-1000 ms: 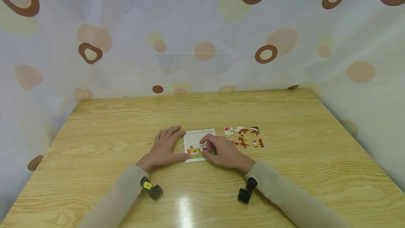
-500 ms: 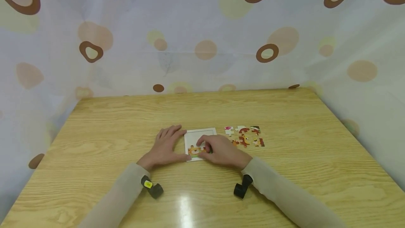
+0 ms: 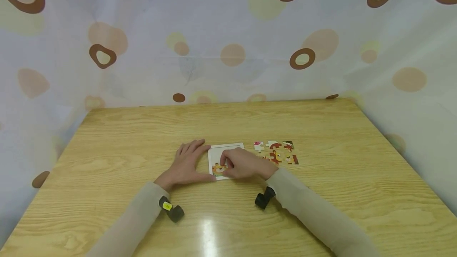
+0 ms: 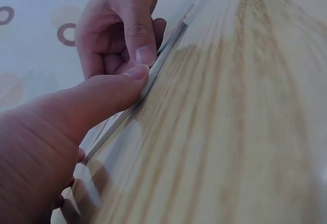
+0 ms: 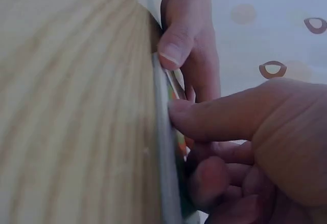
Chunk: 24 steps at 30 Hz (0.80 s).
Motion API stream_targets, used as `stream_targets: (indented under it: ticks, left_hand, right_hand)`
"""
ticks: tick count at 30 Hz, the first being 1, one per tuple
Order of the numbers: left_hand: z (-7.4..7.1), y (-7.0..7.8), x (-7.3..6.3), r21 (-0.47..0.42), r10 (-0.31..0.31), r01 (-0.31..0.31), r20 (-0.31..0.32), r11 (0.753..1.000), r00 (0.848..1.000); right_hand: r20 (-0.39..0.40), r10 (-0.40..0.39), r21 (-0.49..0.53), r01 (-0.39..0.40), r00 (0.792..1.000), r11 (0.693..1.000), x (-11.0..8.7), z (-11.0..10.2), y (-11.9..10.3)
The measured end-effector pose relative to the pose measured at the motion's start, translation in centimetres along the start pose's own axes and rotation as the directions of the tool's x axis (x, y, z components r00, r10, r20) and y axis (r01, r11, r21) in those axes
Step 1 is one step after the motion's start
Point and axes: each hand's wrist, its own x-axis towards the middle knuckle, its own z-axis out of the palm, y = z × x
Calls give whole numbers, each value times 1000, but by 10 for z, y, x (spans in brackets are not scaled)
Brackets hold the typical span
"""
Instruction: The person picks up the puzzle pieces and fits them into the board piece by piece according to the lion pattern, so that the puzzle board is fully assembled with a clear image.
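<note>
A square white puzzle frame [image 3: 226, 144] lies on the table, with joined puzzle pieces [image 3: 218, 168] showing an orange animal face along its near side. My left hand [image 3: 186, 165] spreads along its left edge, thumb at the near corner and forefinger by the far one. Over the frame's near right part is my right hand [image 3: 242, 163], its fingers curled and its thumb pressing down at the near rim. The two thumbs come close together in the left wrist view. Under the right hand, part of the frame and its pieces are hidden.
Several loose puzzle pieces [image 3: 275, 152] with brown, white and pink print lie right of the frame, partly behind the right hand. The wooden table [image 3: 143, 130] meets a spotted cloth [image 3: 214, 70] at the back and sides.
My right hand has slid left along the near side of the frame, toward the animal face, and its forearm has swung inward. My left hand keeps its place at the left edge.
</note>
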Motion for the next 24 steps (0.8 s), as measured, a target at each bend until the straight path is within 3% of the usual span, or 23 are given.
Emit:
stream_targets:
  ticks: [14,24]
  left_hand:
    - [0,-1,2,2,2,-2,4,1000,1000]
    - [0,-1,0,10,-4,4,8,1000,1000]
  right_hand:
    - [113,-4,-24,6,994,1000,14,-12,-4]
    - [150,-14,38,8,989,999,16,-13,-2]
